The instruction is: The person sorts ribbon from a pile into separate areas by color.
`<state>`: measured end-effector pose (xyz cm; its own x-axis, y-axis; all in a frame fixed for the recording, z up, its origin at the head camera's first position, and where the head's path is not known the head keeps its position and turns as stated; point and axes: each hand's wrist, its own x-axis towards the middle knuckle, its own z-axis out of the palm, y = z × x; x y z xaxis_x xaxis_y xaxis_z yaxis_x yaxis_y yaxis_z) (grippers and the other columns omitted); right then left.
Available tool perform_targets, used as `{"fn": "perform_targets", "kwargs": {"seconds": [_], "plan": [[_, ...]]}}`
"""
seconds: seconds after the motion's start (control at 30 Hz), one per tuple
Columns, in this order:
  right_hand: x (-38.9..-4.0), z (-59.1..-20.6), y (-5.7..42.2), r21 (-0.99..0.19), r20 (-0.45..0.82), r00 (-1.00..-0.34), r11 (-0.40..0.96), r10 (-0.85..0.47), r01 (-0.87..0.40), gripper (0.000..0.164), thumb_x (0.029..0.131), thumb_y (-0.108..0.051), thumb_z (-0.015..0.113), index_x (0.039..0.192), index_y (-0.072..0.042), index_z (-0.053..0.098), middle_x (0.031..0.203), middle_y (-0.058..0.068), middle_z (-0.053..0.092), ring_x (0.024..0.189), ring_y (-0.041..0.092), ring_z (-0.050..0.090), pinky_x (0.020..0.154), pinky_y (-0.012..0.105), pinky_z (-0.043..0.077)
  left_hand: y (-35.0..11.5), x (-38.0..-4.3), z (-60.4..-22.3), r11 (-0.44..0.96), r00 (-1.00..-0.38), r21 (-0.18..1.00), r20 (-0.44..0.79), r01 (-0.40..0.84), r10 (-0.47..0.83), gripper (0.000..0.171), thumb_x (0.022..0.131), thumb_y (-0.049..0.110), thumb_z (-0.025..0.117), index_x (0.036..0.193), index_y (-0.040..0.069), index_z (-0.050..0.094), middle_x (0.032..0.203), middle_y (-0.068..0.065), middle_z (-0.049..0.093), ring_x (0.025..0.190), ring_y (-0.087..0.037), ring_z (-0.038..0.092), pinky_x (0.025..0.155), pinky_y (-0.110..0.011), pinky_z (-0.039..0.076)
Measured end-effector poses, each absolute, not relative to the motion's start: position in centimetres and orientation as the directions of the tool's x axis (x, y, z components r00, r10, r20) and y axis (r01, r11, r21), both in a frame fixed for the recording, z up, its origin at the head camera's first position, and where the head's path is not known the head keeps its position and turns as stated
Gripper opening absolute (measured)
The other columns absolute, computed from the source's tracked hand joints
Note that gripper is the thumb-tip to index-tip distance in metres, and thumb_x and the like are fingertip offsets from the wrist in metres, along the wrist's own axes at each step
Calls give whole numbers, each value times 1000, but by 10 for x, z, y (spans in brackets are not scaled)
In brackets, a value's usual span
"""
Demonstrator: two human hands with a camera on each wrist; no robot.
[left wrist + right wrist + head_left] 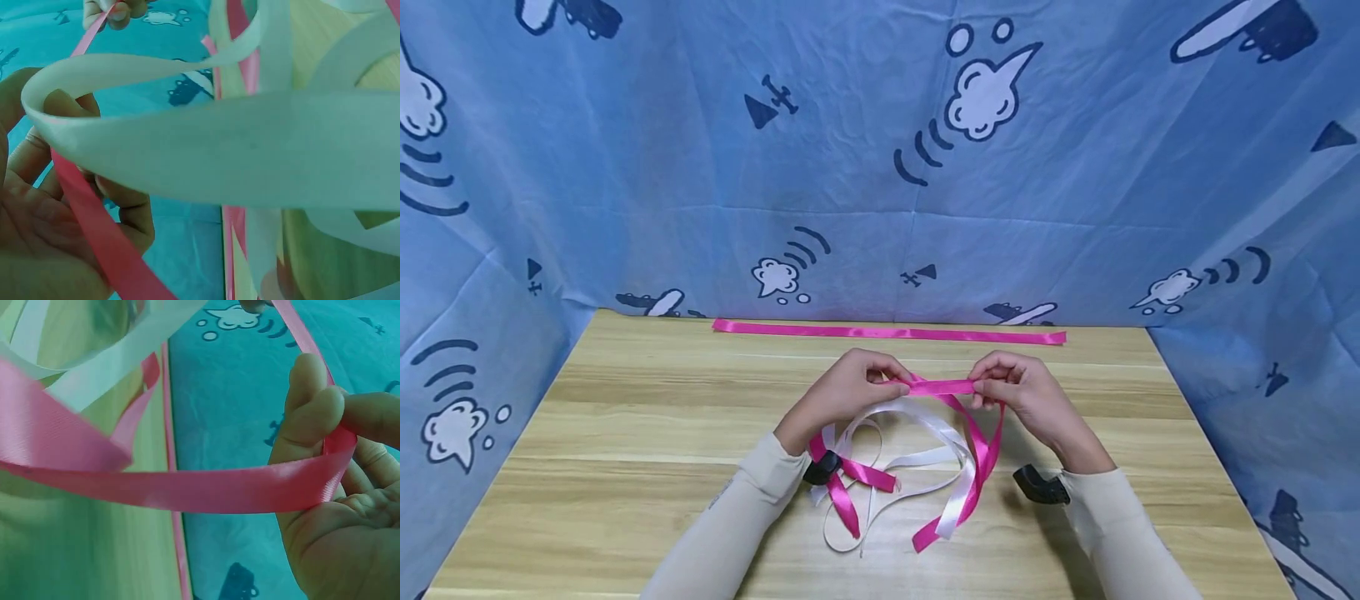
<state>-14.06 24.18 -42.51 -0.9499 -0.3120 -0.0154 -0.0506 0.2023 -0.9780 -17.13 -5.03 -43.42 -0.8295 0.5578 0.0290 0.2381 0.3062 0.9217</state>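
Note:
A stretch of pink satin ribbon (942,387) runs taut between the two hands, above the wooden table. My left hand (847,387) pinches it between thumb and fingers; my right hand (1026,396) pinches it a short way to the right. From the right hand the ribbon (219,490) loops down and hangs. A white ribbon (219,150) curves round close to the left fingers; whether they grip it too is unclear. Below the hands, more white ribbon (957,508) and pink tails (842,504) dangle or lie in loose loops.
Another pink ribbon (887,332) lies straight along the back edge of the table (625,400). A blue printed cloth (850,167) hangs behind and at both sides. Black wrist devices (1041,485) sit at both cuffs.

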Motion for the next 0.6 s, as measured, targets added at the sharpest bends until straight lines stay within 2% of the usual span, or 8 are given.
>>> {"fn": "perform_targets", "kwargs": {"seconds": [0.3,0.6], "plan": [[-134,-414,252,-989,32,-956,126,-293,-72,5,98,7,64,100,6,68,77,4,74,68,11,70,60,23,55,-63,-165,-425,261,-855,951,7,166,519,10,95,16,78,102,9,81,107,-7,77,82,-8,63,71,-19,54],[-128,-403,265,-996,80,-965,14,-251,-86,13,99,8,62,97,-2,71,79,2,75,69,12,72,61,23,57,-78,-155,-416,194,-870,974,10,120,492,15,95,12,77,108,5,79,116,-10,78,89,-15,74,76,-23,59]]}}
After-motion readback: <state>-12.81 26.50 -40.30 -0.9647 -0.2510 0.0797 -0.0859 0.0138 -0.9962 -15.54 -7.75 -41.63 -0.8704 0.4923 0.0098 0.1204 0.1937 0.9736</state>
